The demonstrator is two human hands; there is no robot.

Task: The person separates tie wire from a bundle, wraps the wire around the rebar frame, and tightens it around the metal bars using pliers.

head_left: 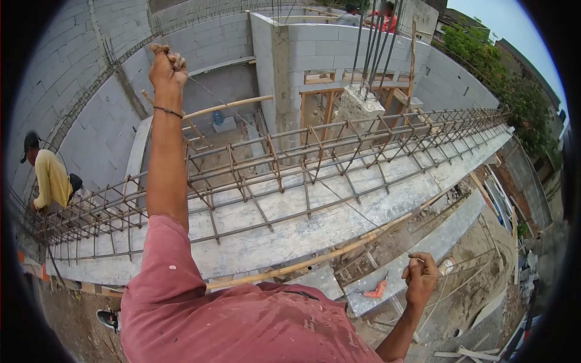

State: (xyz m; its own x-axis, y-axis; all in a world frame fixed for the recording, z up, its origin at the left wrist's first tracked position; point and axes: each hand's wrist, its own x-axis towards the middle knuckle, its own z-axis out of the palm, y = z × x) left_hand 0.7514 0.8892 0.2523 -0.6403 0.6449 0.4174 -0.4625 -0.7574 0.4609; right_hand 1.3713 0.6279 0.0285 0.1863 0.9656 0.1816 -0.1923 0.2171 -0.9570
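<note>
A thin wire, possibly string, runs slantwise from my left hand down to my right across the view. My left hand is raised at arm's length above the rebar cage, closed with the wire coming from it. Low at the right, my right hand is also closed, with the other end of the line reaching its fingers. Between the hands lies the long rebar cage, made of bars and square stirrups, on a pale formwork board. The wire passes across the cage; I cannot tell whether it touches.
A co-worker in a yellow top bends at the cage's left end. Two people are behind the far block wall. Upright bars rise from a concrete column. Below are a bamboo pole and an orange power tool on a board.
</note>
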